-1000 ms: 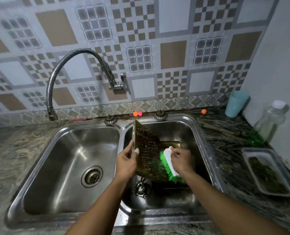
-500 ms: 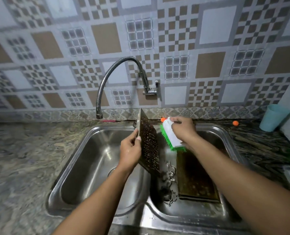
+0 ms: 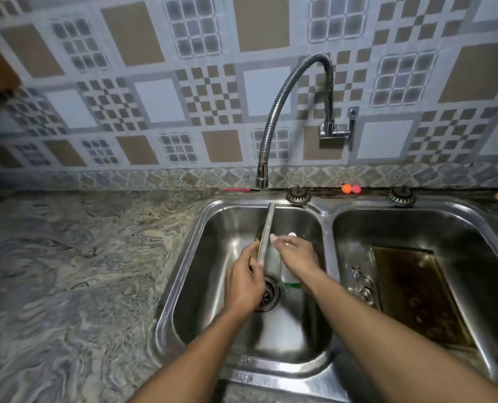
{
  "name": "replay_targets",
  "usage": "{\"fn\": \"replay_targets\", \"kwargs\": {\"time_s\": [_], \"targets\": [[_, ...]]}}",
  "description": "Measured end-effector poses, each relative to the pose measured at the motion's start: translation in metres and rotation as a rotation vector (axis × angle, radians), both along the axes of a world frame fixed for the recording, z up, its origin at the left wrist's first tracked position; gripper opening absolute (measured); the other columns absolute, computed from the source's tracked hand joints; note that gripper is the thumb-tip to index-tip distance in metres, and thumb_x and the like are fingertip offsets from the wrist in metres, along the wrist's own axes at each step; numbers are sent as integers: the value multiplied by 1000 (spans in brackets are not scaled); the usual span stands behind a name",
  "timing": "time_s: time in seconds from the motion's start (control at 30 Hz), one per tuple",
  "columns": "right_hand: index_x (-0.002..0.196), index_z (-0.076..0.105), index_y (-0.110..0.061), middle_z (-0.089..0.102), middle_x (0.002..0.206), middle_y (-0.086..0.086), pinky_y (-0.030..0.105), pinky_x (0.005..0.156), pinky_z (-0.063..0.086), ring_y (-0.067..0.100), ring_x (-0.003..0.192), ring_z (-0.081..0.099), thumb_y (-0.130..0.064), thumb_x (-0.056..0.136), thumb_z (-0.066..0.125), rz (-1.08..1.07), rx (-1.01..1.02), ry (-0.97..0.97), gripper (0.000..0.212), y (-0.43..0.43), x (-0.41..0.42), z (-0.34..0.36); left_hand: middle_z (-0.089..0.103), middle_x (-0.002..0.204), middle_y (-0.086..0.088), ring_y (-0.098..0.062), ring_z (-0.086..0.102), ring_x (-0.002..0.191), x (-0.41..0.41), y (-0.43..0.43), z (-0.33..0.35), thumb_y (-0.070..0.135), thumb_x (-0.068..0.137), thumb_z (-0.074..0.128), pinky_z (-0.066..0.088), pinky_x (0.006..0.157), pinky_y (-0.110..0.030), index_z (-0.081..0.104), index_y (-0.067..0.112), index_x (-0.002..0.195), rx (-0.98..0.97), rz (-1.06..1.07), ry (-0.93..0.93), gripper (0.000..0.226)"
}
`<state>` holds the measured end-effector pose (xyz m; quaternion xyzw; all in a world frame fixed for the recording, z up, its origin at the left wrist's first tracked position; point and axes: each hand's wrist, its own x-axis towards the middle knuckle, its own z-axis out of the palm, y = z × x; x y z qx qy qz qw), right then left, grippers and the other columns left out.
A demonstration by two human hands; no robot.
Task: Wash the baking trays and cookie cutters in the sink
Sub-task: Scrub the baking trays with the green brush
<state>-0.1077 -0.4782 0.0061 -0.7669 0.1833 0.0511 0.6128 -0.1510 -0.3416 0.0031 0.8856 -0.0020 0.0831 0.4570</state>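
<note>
The left hand (image 3: 246, 283) has fingers and thumb pinched round the lower end of a thin, flat metal baking tray (image 3: 266, 228). The tray stands upright and edge-on over the left basin of the stainless steel double sink (image 3: 328, 225), just above the round drain (image 3: 271, 296). Close on the tray's right side, the right hand (image 3: 295, 254) is curled over a white scrubbing brush with green bristles (image 3: 292, 284). The brush is badly blurred, and I can't make out whether it touches the tray. In the right basin a second, dark, stained rectangular baking tray (image 3: 416, 295) lies flat, with a small heap of shiny metal cookie cutters (image 3: 361, 286) just beside its left edge. A ribbed, bendy chrome tap (image 3: 274, 117) arches from the patterned tiled wall (image 3: 160, 100), its spout hanging by the left basin's back rim. The grey marbled tabletop (image 3: 82, 271) runs off to the left.
</note>
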Motion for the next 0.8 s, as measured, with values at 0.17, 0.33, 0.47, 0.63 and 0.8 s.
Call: {"fn": "replay_targets", "kwargs": {"time_s": [0.17, 0.33, 0.47, 0.63, 0.8], "targets": [[68, 66, -10, 69, 70, 9, 29, 62, 45, 22, 66, 61, -47, 80, 75, -83, -91, 104, 40, 21, 9, -16, 70, 91, 12, -6, 65, 79, -5, 5, -26, 21, 98, 56, 54, 72, -31, 57, 32, 123, -7, -106, -23, 27], [68, 70, -6, 72, 74, 11, 31, 71, 50, 28, 74, 66, -34, 84, 64, -157, -166, 119, 33, 18, 18, -14, 63, 78, 10, -8, 65, 73, -1, 2, -31, 35, 89, 56, 58, 71, -42, 48, 41, 104, -108, -90, 51, 18], [56, 64, -11, 65, 58, 5, 37, 62, 53, 24, 57, 61, -41, 83, 62, -144, -107, 96, 40, -2, 27, -19, 59, 111, 15, -7, 58, 101, 19, 23, -28, 38, 94, 60, 52, 86, -34, 55, 43, 112, -114, 73, 64, 19], [85, 72, -9, 55, 64, 11, 28, 49, 31, 19, 49, 44, -33, 95, 61, -83, 52, 118, 29, -29, 29, -15, 45, 151, 2, -18, 47, 135, 47, 71, -38, 32, 103, 55, 39, 107, -32, 47, 36, 148, -164, 85, 347, 46], [93, 71, -1, 63, 76, 14, 33, 54, 37, 24, 61, 51, -38, 94, 61, -17, 79, 231, 39, -41, 25, -35, 56, 146, -7, -18, 62, 120, 47, 83, -61, 21, 103, 56, 52, 105, -38, 56, 33, 142, -257, 47, 453, 41]]}}
